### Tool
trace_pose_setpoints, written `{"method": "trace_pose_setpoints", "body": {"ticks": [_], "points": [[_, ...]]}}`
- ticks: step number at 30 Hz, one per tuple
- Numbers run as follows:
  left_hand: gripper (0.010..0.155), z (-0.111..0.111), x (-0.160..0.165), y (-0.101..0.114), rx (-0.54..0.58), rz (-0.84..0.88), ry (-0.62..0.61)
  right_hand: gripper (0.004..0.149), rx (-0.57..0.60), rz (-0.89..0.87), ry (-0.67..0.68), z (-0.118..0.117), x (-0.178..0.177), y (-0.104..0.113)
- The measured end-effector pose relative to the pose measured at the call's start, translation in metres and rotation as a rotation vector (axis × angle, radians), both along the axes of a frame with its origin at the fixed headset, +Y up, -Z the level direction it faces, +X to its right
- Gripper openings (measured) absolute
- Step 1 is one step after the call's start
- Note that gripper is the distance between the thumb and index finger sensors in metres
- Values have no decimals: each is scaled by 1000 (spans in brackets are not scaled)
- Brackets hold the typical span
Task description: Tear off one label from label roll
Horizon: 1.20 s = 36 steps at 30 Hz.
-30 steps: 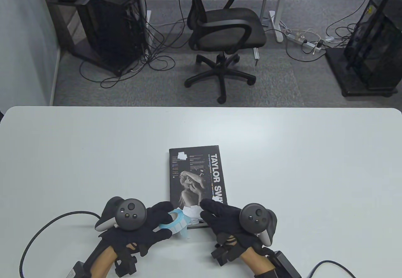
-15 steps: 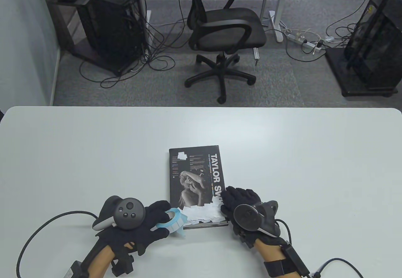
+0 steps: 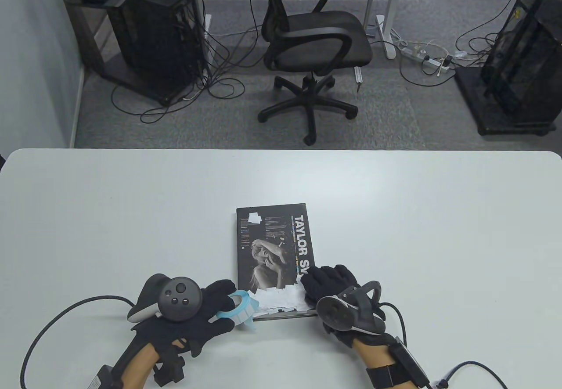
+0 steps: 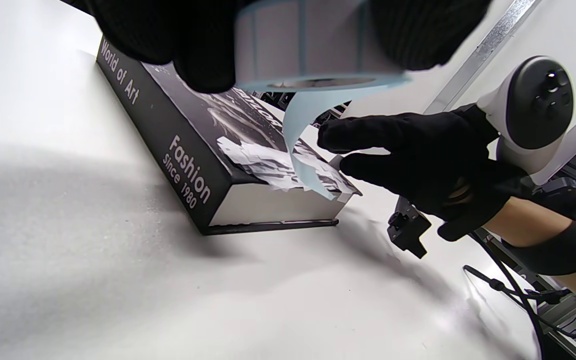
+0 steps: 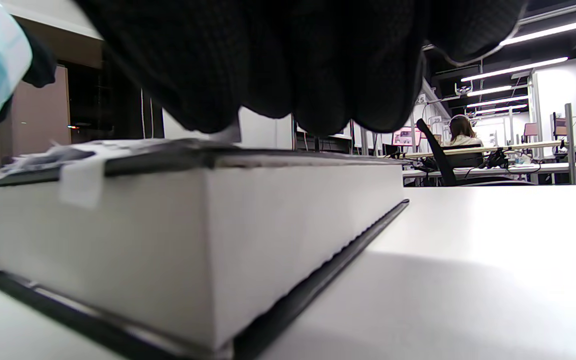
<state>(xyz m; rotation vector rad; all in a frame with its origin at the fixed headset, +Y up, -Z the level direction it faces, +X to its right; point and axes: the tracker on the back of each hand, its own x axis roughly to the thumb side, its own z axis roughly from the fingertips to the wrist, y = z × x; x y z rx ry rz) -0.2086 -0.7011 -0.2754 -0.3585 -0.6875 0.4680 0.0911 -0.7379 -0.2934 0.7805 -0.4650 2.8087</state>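
While the left hand [image 3: 193, 318] holds the label roll [image 3: 240, 307] just above the tabletop [image 3: 417, 213], beside the book's near left corner, a blue strip of backing [image 4: 304, 150] hangs from the roll toward the book [image 3: 274, 248]. The right hand [image 3: 329, 281] rests on the book's near right corner, fingers [image 4: 363, 137] extended and close together, pressing a white label [image 5: 229, 134] against the cover. Judged from this, one label is already off the roll and being stuck down beside a cluster of earlier white labels [image 3: 283, 297]; only release remains. Beyond the pale tabletop lies grey carpet, with an office chair [image 3: 314, 42], loose cables and computer towers [image 3: 151, 37].
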Motion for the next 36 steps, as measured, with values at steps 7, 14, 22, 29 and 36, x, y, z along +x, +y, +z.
{"method": "trace_pose_setpoints", "body": {"ticks": [7,14,22,29,36], "points": [[59,0,0,0,4,-10,0,36,-38,-32,33,0,-1,-3],[59,-2,0,0,10,-19,8,40,-190,38,86,4,-5,-6],[59,-1,-1,-2,11,-35,16,56,-101,363,126,24,-28,-11],[59,-4,-21,-3,46,-80,91,52,-303,-172,63,-1,12,-2],[59,-22,-54,-1,159,-207,268,52,-281,-354,-46,-13,57,12]]}}
